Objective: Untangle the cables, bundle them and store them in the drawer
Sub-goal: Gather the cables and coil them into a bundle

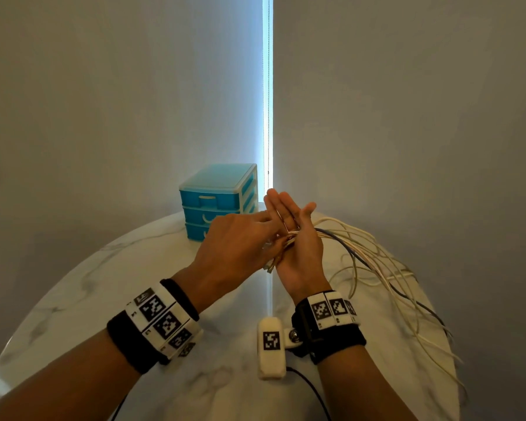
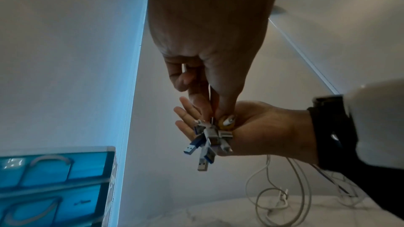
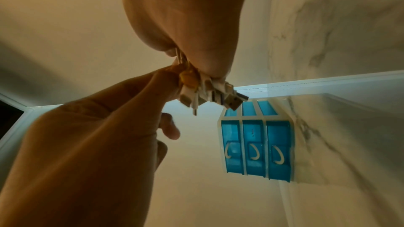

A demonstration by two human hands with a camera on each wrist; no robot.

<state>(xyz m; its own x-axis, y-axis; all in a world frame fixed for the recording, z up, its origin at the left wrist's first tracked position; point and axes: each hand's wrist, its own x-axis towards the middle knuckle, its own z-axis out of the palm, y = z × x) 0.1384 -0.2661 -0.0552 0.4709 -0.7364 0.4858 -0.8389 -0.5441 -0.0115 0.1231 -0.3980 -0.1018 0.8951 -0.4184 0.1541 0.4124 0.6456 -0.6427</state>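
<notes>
Just right of centre in the head view, the right hand stands palm-up with its fingers straight and together, and the cables cross the palm. The thumb lies beside them; whether it presses them down cannot be told from here. The left hand comes in from the left, knuckles up, and its thumb and fingertips pinch the bunch at the yellow band that sits round the cables just behind the plugs. In the left wrist view the USB plugs fan out below the open palm, all gathered at one end.

From the palm the cords run as one sheaf toward the right of the frame, then spread in loose loops over the marble table and trail off its lower right edge. They look largely parallel rather than knotted, so the untangling seems mostly done, and the plug ends appear banded together.

The small blue drawer unit stands at the far edge of the table, above and left of the hands. All three drawers are shut in the right wrist view. Coiling the long tails, securing them, opening a drawer and putting the bundle inside all seem left to do.
</notes>
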